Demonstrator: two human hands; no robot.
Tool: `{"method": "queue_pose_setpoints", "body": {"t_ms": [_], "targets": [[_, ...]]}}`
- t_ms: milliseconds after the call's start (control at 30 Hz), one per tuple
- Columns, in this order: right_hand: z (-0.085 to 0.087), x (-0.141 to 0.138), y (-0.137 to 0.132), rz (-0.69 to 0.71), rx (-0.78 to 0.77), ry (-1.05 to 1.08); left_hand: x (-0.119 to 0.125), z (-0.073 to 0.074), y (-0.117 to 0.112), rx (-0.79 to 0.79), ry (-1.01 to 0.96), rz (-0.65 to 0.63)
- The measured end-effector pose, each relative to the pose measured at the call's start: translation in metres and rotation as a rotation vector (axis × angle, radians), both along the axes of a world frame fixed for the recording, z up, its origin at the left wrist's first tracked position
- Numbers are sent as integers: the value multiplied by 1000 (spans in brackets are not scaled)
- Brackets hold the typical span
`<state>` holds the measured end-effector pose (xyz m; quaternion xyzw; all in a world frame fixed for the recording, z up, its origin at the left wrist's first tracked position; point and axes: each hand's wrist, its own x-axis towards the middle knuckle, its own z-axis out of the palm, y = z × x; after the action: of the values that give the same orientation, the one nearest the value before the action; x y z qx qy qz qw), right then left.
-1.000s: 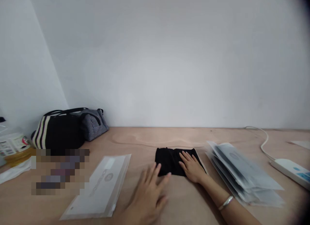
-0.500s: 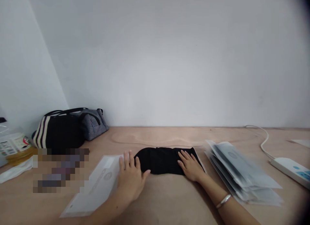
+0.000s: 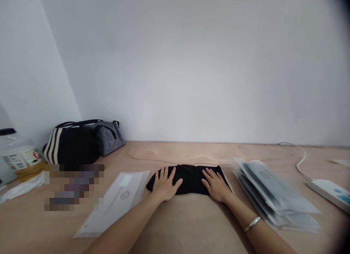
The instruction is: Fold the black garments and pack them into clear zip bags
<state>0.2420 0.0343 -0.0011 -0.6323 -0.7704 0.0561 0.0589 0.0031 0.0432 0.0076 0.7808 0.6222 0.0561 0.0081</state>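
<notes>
A folded black cloth (image 3: 188, 179), perhaps a garment, lies flat on the wooden table. My left hand (image 3: 165, 184) rests on its left part with the fingers spread. On the cloth's right part lies my right hand (image 3: 216, 183), palm down and fingers apart, a silver bangle on that wrist. The edge of a pale sheet shows along the cloth's right end; most of it is hidden. To the left of my left hand is a translucent printed plastic bag (image 3: 117, 199), lying flat. Right of my right hand is a pile of filled translucent bags (image 3: 273, 192) with dark contents.
A striped grey bag (image 3: 111, 139) and a black bag with cream stripes (image 3: 78, 146) stand at the back left. Left of them is a bottle of yellow liquid (image 3: 26, 161). A white power strip (image 3: 329, 190) with its cord lies at the right. A blurred patch hides something at left.
My left hand has moved right, from the cloth's left edge onto the cloth itself. My right hand stays in place. The view has shifted slightly.
</notes>
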Motion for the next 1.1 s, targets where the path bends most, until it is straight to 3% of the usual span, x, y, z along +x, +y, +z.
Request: {"method": "queue_pose_setpoints", "body": {"t_ms": [400, 600, 867, 967, 1100], "targets": [[11, -5, 23, -35, 86, -51, -17, 3, 17, -73, -95, 66], [23, 0, 34, -117, 171, -116, -22, 13, 38, 16, -199, 163], [32, -1, 35, -179, 224, -171, -32, 15, 49, 76, -284, 139], [45, -4, 27, -167, 249, -201, -32, 25, 46, 63, -328, 80], [70, -3, 1, -97, 276, -235, -39, 51, 27, 35, -395, -56]]}}
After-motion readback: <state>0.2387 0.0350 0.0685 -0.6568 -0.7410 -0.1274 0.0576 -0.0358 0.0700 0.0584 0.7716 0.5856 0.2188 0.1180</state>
